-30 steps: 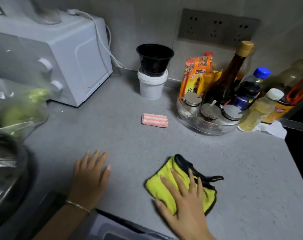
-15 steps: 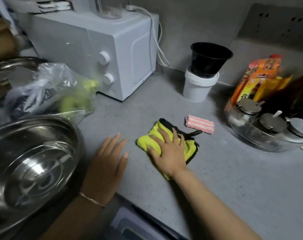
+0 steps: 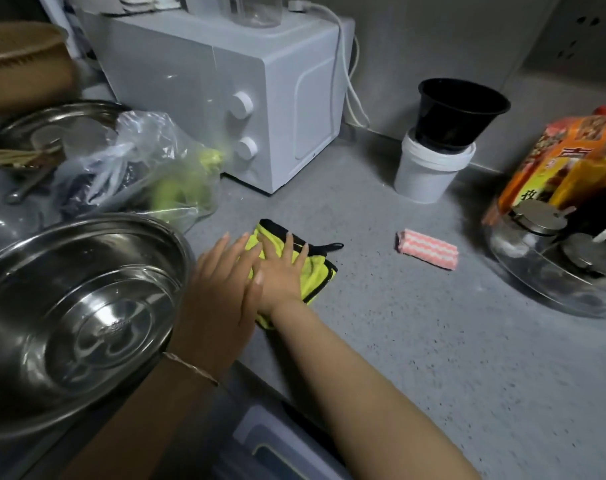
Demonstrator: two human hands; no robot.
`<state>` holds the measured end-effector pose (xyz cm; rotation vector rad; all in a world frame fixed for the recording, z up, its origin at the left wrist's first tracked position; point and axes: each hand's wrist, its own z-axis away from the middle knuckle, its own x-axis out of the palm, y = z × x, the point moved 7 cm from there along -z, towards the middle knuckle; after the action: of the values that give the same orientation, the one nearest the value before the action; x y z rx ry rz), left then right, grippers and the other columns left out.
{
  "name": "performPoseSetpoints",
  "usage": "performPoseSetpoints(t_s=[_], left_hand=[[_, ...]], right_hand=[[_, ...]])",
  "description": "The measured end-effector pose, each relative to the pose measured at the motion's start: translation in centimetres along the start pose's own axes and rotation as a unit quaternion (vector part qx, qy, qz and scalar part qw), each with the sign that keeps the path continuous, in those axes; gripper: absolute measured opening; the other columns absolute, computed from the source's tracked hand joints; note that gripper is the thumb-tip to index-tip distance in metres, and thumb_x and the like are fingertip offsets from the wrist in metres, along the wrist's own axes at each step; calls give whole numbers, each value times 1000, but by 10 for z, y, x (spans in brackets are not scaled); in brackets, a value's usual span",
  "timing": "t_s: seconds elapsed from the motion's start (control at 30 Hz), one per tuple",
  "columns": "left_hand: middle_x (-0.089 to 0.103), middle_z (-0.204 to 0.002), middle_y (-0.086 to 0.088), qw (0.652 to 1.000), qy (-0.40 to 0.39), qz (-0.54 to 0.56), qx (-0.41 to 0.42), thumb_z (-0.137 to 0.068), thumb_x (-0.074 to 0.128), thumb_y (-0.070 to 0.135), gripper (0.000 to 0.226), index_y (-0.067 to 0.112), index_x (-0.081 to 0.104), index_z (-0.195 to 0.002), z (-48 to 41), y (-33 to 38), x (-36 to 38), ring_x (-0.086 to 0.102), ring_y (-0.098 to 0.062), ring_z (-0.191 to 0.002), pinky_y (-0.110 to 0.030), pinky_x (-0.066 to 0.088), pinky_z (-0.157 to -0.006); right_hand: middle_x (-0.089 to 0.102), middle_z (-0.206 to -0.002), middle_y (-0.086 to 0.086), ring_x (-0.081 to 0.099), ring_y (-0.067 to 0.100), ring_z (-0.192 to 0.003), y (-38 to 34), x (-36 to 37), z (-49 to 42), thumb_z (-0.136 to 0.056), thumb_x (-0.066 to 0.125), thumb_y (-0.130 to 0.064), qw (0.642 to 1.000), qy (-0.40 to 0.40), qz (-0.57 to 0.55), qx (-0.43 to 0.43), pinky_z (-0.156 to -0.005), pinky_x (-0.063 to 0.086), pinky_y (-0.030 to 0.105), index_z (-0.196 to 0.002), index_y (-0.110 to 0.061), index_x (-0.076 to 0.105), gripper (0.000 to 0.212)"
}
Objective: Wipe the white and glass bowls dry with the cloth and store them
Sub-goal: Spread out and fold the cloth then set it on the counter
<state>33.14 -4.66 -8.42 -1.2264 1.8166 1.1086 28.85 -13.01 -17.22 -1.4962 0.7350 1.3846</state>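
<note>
A yellow cloth (image 3: 315,277) with black trim lies on the grey counter (image 3: 415,323). My right hand (image 3: 280,271) presses flat on it, fingers straight. My left hand (image 3: 222,289) lies flat beside it, its fingertips at the cloth's left edge and its thumb against my right hand. A large steel bowl (image 3: 73,323) stands at the left, close to my left wrist. I cannot pick out a white bowl. A glass lid or bowl (image 3: 7,220) shows dimly at the far left.
A white oven (image 3: 225,98) stands at the back, with a plastic bag of greens (image 3: 138,174) in front. A black tub sits in a white tub (image 3: 429,168). A pink striped cloth roll (image 3: 427,250) lies mid-counter. A clear condiment tray (image 3: 554,282) is at the right.
My right hand has slid the yellow cloth leftward until it meets my left hand. The view has swung left, bringing the steel bowl more into sight.
</note>
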Motion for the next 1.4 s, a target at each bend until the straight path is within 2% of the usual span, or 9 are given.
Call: performPoseSetpoints(t_s=[0.1, 0.2, 0.53, 0.67, 0.87, 1.03, 1.27, 1.33, 1.4], left_hand=[[55, -133, -16, 1000, 6, -20, 7, -94, 30, 27, 48, 3, 59, -124, 3, 0, 4, 48, -36, -127, -45, 33, -102], [58, -130, -18, 1000, 5, -15, 13, -93, 33, 28, 47, 2, 61, -120, 5, 7, 14, 50, -37, -124, -43, 32, -100], [60, -127, -18, 991, -126, 46, -2, -92, 31, 35, 52, 5, 63, -119, 44, 69, 95, 53, -40, -121, -57, 42, -99], [59, -128, -16, 987, -149, 61, 13, -91, 30, 36, 53, 7, 63, -120, 49, 110, 105, 52, -39, -122, -56, 38, -101], [55, -134, -15, 982, -171, 72, 18, -90, 24, 42, 60, 9, 60, -125, 52, 136, 104, 47, -38, -127, -51, 34, -105], [52, -137, -15, 975, -201, 78, 54, -89, 20, 46, 66, 9, 58, -129, 50, 186, 116, 42, -37, -131, -50, 30, -109], [53, -138, -11, 958, -237, 103, 124, -88, 19, 46, 66, 11, 58, -129, 58, 293, 143, 42, -34, -132, -48, 27, -110], [57, -133, -13, 954, -243, 105, 142, -88, 22, 44, 63, 10, 61, -125, 62, 318, 151, 48, -36, -128, -51, 31, -107], [56, -134, -13, 946, -259, 116, 155, -89, 23, 44, 62, 11, 61, -125, 64, 344, 161, 47, -36, -128, -52, 32, -106]], right_hand=[[30, -152, 2, 6, 42, -143, 6, 1, 34, -85, 23, -49, 997, 67, -40, -21, -110, -2, 66, -136, -34, 46, 58], [50, -138, 0, 30, 41, -137, 38, -1, 88, -81, 33, -61, 991, 126, -41, 0, -111, 8, 65, -122, -38, 59, 54], [54, -134, 3, 46, 39, -115, 250, -37, 274, -76, 37, -71, 934, 170, 27, 312, -100, 33, 58, -123, -39, 60, 62], [57, -129, 7, 48, 40, -112, 211, -30, 306, -77, 45, -67, 919, 215, 7, 329, -99, 31, 53, -118, -35, 65, 56], [55, -132, -3, 47, 36, -119, 136, -8, 295, -81, 49, -62, 952, 204, 20, 225, -105, 21, 55, -124, -43, 56, 48], [58, -130, 1, 45, 38, -114, 253, -24, 409, -81, 44, -63, 892, 243, 23, 380, -103, 24, 58, -121, -41, 62, 49], [49, -139, 9, 35, 46, -127, 378, -39, 602, -74, 28, -70, 718, 229, 1, 658, -102, 23, 63, -126, -32, 62, 73], [51, -138, 8, 39, 45, -123, 368, -39, 585, -76, 32, -71, 742, 242, 3, 625, -103, 23, 62, -125, -33, 62, 69], [53, -137, 4, 42, 43, -123, 352, -41, 548, -82, 33, -71, 805, 250, 8, 538, -105, 21, 58, -125, -38, 61, 61]])
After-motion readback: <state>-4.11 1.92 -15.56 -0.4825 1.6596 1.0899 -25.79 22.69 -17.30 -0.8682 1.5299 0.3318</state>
